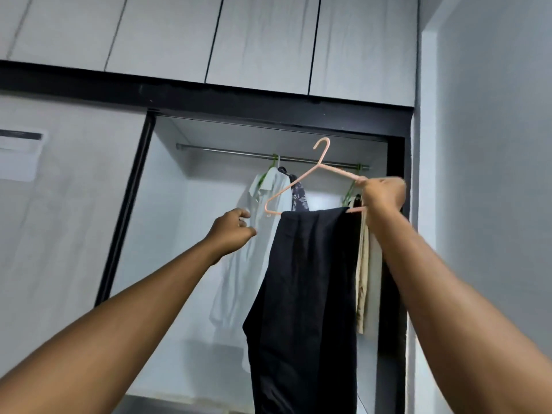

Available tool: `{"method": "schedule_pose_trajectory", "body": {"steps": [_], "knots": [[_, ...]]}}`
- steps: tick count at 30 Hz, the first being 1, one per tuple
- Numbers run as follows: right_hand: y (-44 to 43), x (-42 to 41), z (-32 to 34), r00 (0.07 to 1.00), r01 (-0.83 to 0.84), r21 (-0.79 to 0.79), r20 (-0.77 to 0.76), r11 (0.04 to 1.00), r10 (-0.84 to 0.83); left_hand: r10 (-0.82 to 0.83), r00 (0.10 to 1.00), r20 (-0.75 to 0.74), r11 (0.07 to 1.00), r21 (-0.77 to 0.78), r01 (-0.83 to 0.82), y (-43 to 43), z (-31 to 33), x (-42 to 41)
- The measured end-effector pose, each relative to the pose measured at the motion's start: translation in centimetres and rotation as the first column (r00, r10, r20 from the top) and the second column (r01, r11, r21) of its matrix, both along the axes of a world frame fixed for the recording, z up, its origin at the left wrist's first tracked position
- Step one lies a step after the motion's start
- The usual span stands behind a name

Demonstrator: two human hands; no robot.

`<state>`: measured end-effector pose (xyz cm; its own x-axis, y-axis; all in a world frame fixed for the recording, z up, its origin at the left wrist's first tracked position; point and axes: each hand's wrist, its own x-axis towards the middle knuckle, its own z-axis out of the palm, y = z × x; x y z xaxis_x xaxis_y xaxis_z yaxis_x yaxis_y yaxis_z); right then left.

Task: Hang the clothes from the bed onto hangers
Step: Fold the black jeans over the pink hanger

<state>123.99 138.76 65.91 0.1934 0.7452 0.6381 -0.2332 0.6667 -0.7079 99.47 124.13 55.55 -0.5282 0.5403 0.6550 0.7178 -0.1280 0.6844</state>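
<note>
Right hand (383, 194) grips a pink hanger (301, 177) carrying black trousers (307, 294) near the wardrobe rail (227, 150); left hand (233, 230) loosely curled, apparently empty.

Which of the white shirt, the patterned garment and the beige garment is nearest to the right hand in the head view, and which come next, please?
1. Beige garment, just below the right hand, at the rail's right end.
2. Patterned garment, mid-rail, behind the pink hanger.
3. White shirt, farthest left, beside the left hand.
</note>
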Motion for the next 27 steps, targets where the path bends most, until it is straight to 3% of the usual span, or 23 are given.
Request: {"method": "schedule_pose_trajectory", "body": {"steps": [9, 16, 22, 27], "knots": [[3.4, 3.9, 2.4, 0.928, 0.360, 0.048, 0.082, 0.932, -0.363, -0.221, 0.961, -0.168, 0.975, -0.047, 0.216, 11.4, 2.4, 2.3], [9.9, 4.1, 2.2, 0.859, 0.501, 0.040, 0.103, 0.865, -0.502, -0.340, 0.916, -0.214, 0.940, -0.122, 0.320, 20.8, 2.2, 4.8], [17.0, 2.9, 3.8, 0.900, 0.433, 0.035, 0.035, 0.901, -0.434, -0.357, 0.910, -0.211, 0.934, -0.070, 0.350, 28.9, 3.2, 6.2], [20.8, 0.0, 6.1, 0.938, 0.344, 0.074, 0.018, 0.936, -0.346, -0.319, 0.929, -0.188, 0.939, 0.069, 0.336, 33.7, 6.5, 5.8]]}}
